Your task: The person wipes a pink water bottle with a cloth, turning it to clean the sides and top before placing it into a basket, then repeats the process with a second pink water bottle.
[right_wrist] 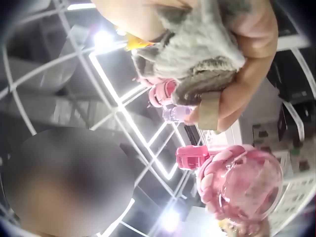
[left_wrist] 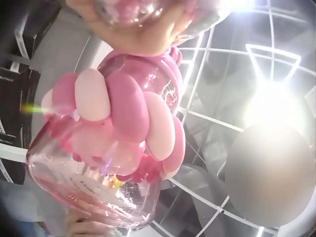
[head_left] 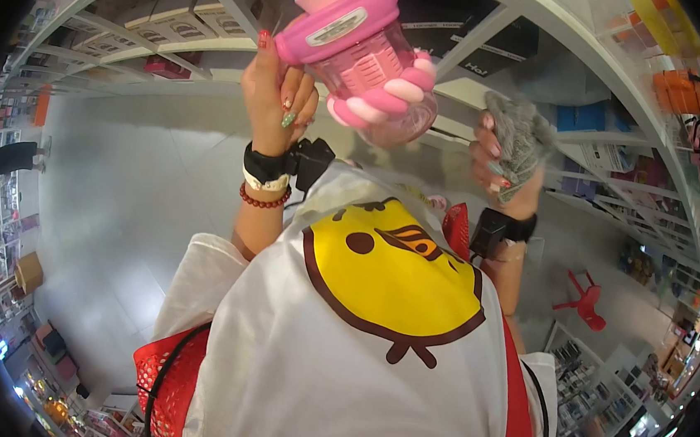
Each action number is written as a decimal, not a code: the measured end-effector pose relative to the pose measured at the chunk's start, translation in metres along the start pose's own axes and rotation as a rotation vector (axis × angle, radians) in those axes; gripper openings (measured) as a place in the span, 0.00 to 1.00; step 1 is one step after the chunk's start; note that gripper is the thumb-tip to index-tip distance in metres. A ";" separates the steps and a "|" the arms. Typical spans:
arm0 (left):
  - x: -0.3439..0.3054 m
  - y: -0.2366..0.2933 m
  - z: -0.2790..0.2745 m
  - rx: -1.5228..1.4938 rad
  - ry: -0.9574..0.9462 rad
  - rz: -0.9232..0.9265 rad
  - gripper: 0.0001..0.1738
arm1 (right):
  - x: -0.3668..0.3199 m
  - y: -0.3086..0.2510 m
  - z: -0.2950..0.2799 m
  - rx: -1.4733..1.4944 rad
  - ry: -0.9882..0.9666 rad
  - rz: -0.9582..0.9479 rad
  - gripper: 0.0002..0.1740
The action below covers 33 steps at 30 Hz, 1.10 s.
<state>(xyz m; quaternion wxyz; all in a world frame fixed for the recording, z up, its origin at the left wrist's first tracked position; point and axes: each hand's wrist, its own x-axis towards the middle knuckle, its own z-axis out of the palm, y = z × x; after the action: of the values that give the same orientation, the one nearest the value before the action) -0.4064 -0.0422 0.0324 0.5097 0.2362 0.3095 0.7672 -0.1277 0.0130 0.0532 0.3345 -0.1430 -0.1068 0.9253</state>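
My left hand (head_left: 265, 99) holds a pink drinking bottle (head_left: 372, 66) tilted at its lid end, thumb against the pink rim. The bottle has a clear body and a thick braided band (head_left: 390, 95) in two pinks. In the left wrist view the band and the see-through base (left_wrist: 94, 192) fill the middle, below the curled hand (left_wrist: 138, 39). To the right, my right hand (head_left: 484, 151) grips a crumpled grey cloth (head_left: 516, 141), apart from the bottle. In the right wrist view fingers wrap the cloth (right_wrist: 197, 54), and the bottle (right_wrist: 252, 187) is lower right.
White shelving (head_left: 466, 37) runs ahead, with black boxes (head_left: 498, 44) behind the bottle and pale boxes (head_left: 167, 23) at left. An orange item (head_left: 679, 91) sits on the right shelves. A red stool (head_left: 584, 301) stands on the floor behind at right; a person (head_left: 9, 165) is far left.
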 end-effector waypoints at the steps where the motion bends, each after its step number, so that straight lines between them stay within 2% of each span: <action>1: 0.002 0.003 0.000 -0.056 0.028 -0.049 0.25 | 0.000 -0.005 0.006 -0.173 0.128 -0.167 0.41; 4: 0.003 0.002 0.005 0.071 0.062 -0.015 0.25 | 0.014 -0.002 0.033 -0.493 0.452 -0.305 0.41; 7: -0.005 -0.007 0.011 0.224 0.033 -0.007 0.22 | 0.025 0.009 0.044 -0.516 0.279 -0.612 0.40; 9: -0.009 -0.011 0.016 0.321 -0.025 -0.001 0.23 | 0.028 0.025 0.056 -0.813 0.296 -0.699 0.36; 11: -0.014 -0.016 0.020 0.385 -0.064 -0.002 0.21 | 0.037 0.043 0.063 -1.310 0.295 -0.911 0.33; 12: -0.017 -0.018 0.024 0.425 -0.089 0.008 0.21 | 0.047 0.051 0.064 -1.661 0.272 -1.073 0.31; 14: -0.020 -0.019 0.023 0.413 -0.200 -0.016 0.21 | 0.054 0.055 0.058 -1.904 0.227 -1.199 0.30; 16: -0.019 -0.020 0.018 0.289 -0.237 -0.054 0.21 | 0.057 0.055 0.050 -1.680 0.194 -1.144 0.31; 19: -0.022 -0.018 0.017 0.228 -0.308 -0.032 0.23 | 0.041 0.030 0.056 -0.954 0.298 -0.368 0.31; 20: -0.022 -0.018 0.018 0.227 -0.339 -0.012 0.24 | 0.039 0.022 0.057 -0.835 0.222 -0.259 0.30; 23: -0.023 -0.015 0.014 0.289 -0.395 0.014 0.24 | 0.041 0.019 0.053 -0.742 0.272 -0.255 0.28; 24: -0.022 -0.015 0.015 0.359 -0.398 0.039 0.24 | 0.038 0.013 0.054 -0.690 0.278 -0.173 0.27; 27: -0.018 -0.018 0.021 0.522 -0.396 0.086 0.23 | 0.045 0.010 0.038 -0.667 0.287 -0.234 0.26; 30: -0.016 -0.022 0.023 0.566 -0.338 0.103 0.22 | 0.047 0.015 0.036 -0.703 0.337 -0.353 0.24; 33: -0.014 -0.020 0.025 0.589 -0.275 0.118 0.22 | 0.041 0.027 0.032 -0.843 0.417 -0.549 0.22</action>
<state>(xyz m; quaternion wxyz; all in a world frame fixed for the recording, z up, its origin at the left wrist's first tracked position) -0.3719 -0.0442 0.0347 0.4113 0.4923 0.4323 0.6337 -0.1849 0.0158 0.0675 0.4917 -0.4121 -0.4334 0.6329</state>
